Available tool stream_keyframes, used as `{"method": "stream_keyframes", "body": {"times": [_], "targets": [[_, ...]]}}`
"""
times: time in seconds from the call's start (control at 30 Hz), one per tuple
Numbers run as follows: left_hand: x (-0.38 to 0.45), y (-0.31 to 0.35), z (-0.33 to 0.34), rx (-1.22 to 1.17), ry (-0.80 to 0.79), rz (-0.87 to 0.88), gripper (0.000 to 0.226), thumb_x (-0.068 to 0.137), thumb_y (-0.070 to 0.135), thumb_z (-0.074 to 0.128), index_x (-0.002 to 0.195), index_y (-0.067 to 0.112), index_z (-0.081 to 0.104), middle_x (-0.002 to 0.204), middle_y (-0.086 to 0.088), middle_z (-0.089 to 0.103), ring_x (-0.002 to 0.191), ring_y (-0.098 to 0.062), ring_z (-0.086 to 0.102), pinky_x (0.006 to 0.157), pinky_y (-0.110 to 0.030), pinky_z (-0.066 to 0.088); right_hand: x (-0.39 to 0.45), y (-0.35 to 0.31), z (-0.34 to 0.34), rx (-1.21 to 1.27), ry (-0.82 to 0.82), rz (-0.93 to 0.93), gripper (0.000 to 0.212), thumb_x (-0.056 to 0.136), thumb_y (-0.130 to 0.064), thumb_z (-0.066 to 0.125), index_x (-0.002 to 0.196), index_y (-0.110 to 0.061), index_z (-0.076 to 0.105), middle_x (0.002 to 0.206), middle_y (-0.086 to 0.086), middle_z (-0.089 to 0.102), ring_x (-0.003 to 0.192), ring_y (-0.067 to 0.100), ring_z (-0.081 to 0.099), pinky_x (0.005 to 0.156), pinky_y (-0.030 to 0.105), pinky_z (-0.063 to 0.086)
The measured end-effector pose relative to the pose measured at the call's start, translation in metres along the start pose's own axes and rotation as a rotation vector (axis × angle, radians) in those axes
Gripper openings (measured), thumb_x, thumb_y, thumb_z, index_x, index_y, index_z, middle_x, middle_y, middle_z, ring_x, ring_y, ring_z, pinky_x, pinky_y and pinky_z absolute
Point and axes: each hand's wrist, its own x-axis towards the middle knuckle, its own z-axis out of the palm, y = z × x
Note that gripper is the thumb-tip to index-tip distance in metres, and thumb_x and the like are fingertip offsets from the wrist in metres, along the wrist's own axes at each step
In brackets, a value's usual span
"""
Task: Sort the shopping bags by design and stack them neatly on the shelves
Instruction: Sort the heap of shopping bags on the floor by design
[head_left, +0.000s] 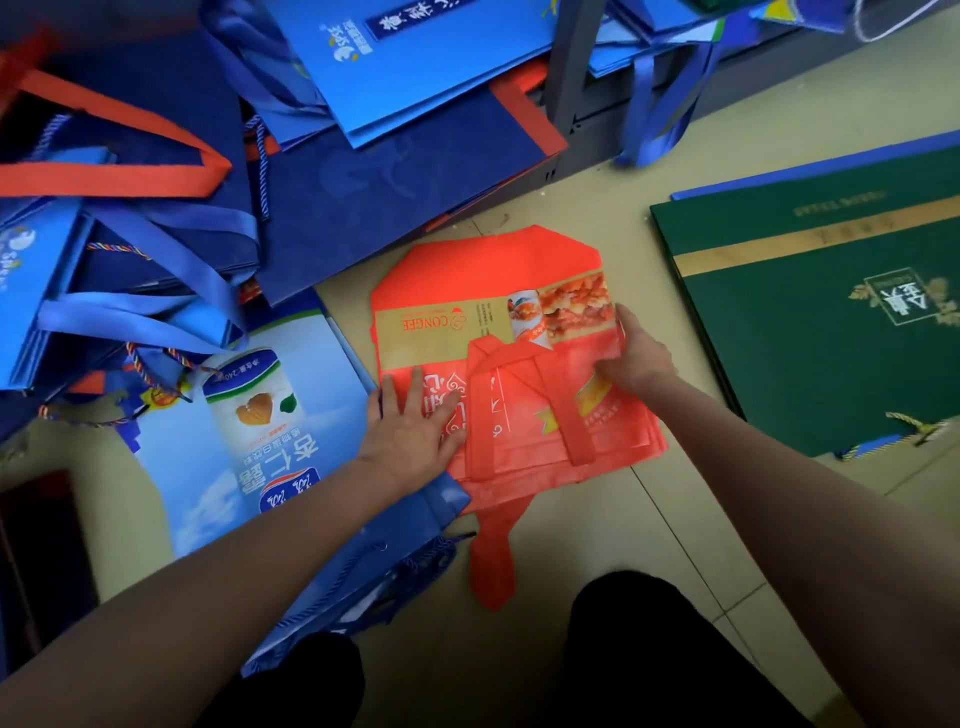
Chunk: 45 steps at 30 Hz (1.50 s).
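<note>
The left hand (415, 421) lies flat with its fingers spread, pressing on the near left part of the red bags (519, 374), a small stack lying on the floor (701, 519). The right hand (636, 358) grips the stack's right edge, its fingers curled around the fabric. How many red bags are layered there cannot be told; at least two edges show at the near right corner. Two red handle loops are visible: one folded across the top bag, one trailing off the near edge toward the person's knees.

Just left of the stack lies one light blue bag (260, 441) printed with a drink can, passing under the left forearm. Well to the right lies one dark green bag (831, 322) with a gold band, on top of a blue one whose edge shows. Beyond, a loose heap of blue bags (156, 208) with blue and red ribbon handles spreads across the floor, too many to count, beside a grey shelf post (571, 67).
</note>
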Motion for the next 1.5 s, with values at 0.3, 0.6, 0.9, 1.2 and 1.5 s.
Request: {"method": "stream_keyframes", "body": {"times": [0.3, 0.6, 0.9, 1.2, 1.5], "targets": [[0.008, 0.003, -0.014, -0.037, 0.008, 0.131, 0.055, 0.098, 0.053, 0.014, 0.15, 0.035, 0.007, 0.158, -0.009, -0.01, 0.145, -0.033, -0.002, 0.114, -0.049, 0.0, 0.014, -0.007, -0.039, 0.108, 0.318, -0.253, 0.073, 0.085, 0.004, 0.048, 0.148, -0.024, 0.025, 0.125, 0.025, 0.052, 0.117, 0.04, 0.047, 0.099, 0.044, 0.039], [-0.01, -0.042, -0.05, -0.026, 0.551, 0.258, 0.052, 0.081, 0.014, 0.05, 0.132, 0.007, 0.049, 0.14, -0.022, 0.042, 0.124, -0.035, 0.045, 0.102, -0.046, 0.034, -0.014, -0.053, -0.004, -0.01, 0.251, -0.597, 0.061, 0.083, 0.0, 0.055, 0.141, -0.006, 0.038, 0.14, 0.026, 0.031, 0.128, 0.044, 0.031, 0.108, 0.043, 0.024], [-0.048, -0.189, -0.096, -0.071, 0.844, -0.415, 0.06, 0.08, 0.02, 0.053, 0.138, 0.007, 0.043, 0.148, -0.025, 0.028, 0.137, -0.043, 0.026, 0.107, -0.055, 0.021, -0.065, -0.196, 0.025, 0.212, 0.039, -0.831, 0.065, 0.084, 0.004, 0.055, 0.143, -0.009, 0.032, 0.133, 0.02, 0.037, 0.122, 0.03, 0.044, 0.105, 0.029, 0.031], [-0.082, -0.287, -0.119, -0.272, 0.721, -0.701, 0.093, 0.081, 0.056, 0.061, 0.151, 0.03, 0.005, 0.156, -0.023, -0.003, 0.138, -0.047, 0.014, 0.108, -0.061, 0.013, -0.079, -0.243, 0.06, 0.41, -0.02, -0.662, 0.062, 0.085, -0.004, 0.061, 0.14, -0.01, 0.035, 0.134, 0.018, 0.036, 0.099, 0.024, 0.048, 0.096, 0.052, 0.045], [-0.084, -0.307, -0.105, -0.109, 0.674, -0.719, 0.028, 0.096, 0.018, 0.044, 0.108, 0.002, 0.064, 0.102, -0.03, 0.063, 0.097, -0.046, 0.059, 0.08, -0.044, 0.045, -0.089, -0.252, 0.058, 0.452, -0.112, -0.656, 0.064, 0.085, -0.005, 0.061, 0.141, -0.018, 0.032, 0.13, 0.012, 0.044, 0.104, 0.038, 0.057, 0.08, 0.048, 0.054]]}}
